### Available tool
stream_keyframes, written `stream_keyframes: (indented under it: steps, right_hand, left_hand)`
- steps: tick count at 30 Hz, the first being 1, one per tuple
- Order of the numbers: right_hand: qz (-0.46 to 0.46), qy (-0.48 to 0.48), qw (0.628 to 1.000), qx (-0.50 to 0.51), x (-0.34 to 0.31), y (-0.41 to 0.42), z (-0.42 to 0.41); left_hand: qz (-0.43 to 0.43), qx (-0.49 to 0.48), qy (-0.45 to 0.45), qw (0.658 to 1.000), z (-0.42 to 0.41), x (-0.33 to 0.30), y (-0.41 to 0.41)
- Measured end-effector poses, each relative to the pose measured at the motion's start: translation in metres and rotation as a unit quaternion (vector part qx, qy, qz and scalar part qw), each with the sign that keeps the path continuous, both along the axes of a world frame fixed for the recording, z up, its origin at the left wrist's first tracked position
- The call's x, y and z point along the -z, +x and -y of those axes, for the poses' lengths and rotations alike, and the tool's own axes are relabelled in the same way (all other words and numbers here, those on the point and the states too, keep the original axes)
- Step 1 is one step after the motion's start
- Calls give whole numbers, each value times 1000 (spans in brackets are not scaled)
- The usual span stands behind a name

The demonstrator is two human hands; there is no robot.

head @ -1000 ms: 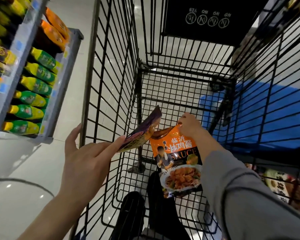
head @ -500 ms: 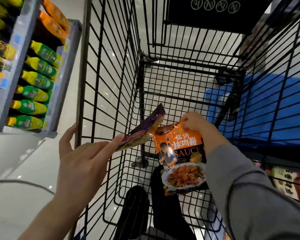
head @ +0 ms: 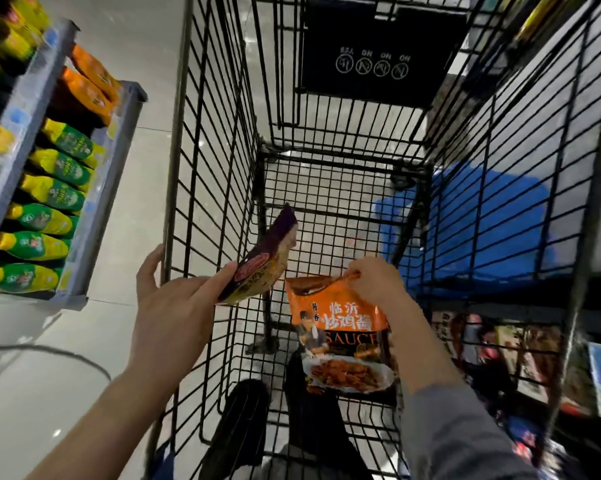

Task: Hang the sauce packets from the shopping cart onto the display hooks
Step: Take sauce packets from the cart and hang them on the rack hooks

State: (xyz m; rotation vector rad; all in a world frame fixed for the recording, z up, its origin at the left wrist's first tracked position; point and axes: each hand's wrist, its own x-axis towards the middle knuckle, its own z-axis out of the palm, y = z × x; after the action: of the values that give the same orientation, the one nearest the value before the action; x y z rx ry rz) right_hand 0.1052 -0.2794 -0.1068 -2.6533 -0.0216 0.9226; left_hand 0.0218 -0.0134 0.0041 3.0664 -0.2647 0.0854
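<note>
My right hand (head: 375,278) pinches the top edge of an orange sauce packet (head: 344,334) printed with "SAUCE" and a dish of food; the packet hangs inside the black wire shopping cart (head: 202,168). My left hand (head: 174,306) holds a purple and yellow sauce packet (head: 264,261) by its lower end, tilted up over the cart's left side. The fingers of that hand lie fairly straight along the packet, with the thumb raised by the cart's rim. No display hooks show in this view.
A grey shelf (head: 94,188) at the left carries rows of green-and-yellow packets (head: 53,192) and orange packets (head: 87,88). A blue bag (head: 482,230) lies beyond the cart's right side. More packaged goods (head: 493,344) sit low on the right. Glossy floor runs at the left.
The orange packet has risen slightly in my right hand. My left hand with the purple packet has stayed almost in place. The camera has tilted, showing more of the cart's far end.
</note>
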Motion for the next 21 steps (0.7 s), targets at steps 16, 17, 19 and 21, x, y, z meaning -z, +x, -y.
stream_keyframes:
  steps: [16,17,19,21]
  right_hand:
    - [198,10,963,180,-160,-181,-21]
    - [237,20,948,210,-174,-190,-23]
    - [311,21,918,244,-201,-205,-30]
    - [397,1,880,262,-229,-220,-37]
  left_hand:
    - [83,168,-195,963,-3,-18,-1]
    - [85,180,-230,952,0,-27,-3]
    - [103,193,-286,933,5,-51,-7]
    - [128,222,-312,915,8,-78,-6]
